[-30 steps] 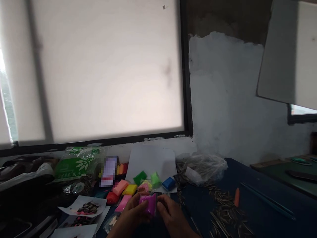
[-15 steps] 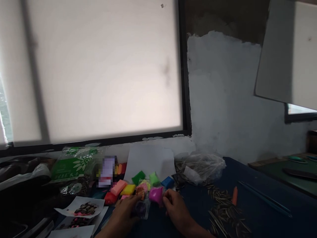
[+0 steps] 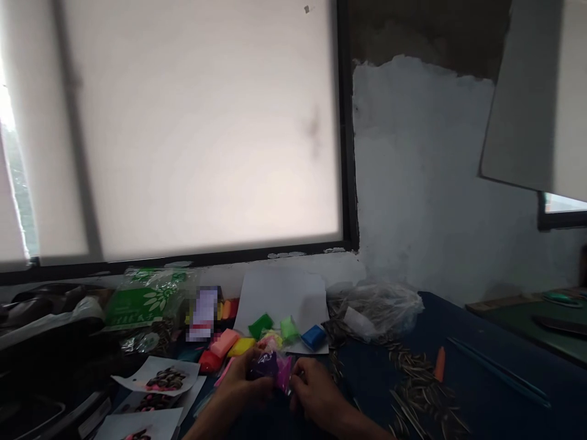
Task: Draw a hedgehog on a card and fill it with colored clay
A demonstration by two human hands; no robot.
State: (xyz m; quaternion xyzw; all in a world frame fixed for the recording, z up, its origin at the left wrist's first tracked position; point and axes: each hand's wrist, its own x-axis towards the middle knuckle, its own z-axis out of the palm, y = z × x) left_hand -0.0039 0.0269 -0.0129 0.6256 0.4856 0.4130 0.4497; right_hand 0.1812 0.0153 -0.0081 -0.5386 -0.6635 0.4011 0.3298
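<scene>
My left hand (image 3: 238,385) is closed round a dark purple clay packet (image 3: 263,365) in a shiny clear wrapper. Fingers pinched, my right hand (image 3: 316,388) grips the edge of a magenta clay packet (image 3: 284,373). The two packets meet between my hands, above the dark blue table cover. Just beyond them lie more packets: a yellow one (image 3: 241,347), a salmon one (image 3: 224,343), a red one (image 3: 210,362), a dark green one (image 3: 260,325), a light green one (image 3: 288,329) and a blue one (image 3: 313,336).
White paper (image 3: 284,293) leans against the wall behind the packets. On the left are a green seed bag (image 3: 132,305) and white cards (image 3: 183,366) bearing seeds. To the right lie loose sunflower seeds (image 3: 419,385), an orange stick (image 3: 439,364), blue tweezers (image 3: 499,373) and a clear plastic bag (image 3: 385,308).
My right hand has brought the magenta packet down and left against the purple one. My left hand has lifted the purple packet and turned it. The view has shifted slightly left.
</scene>
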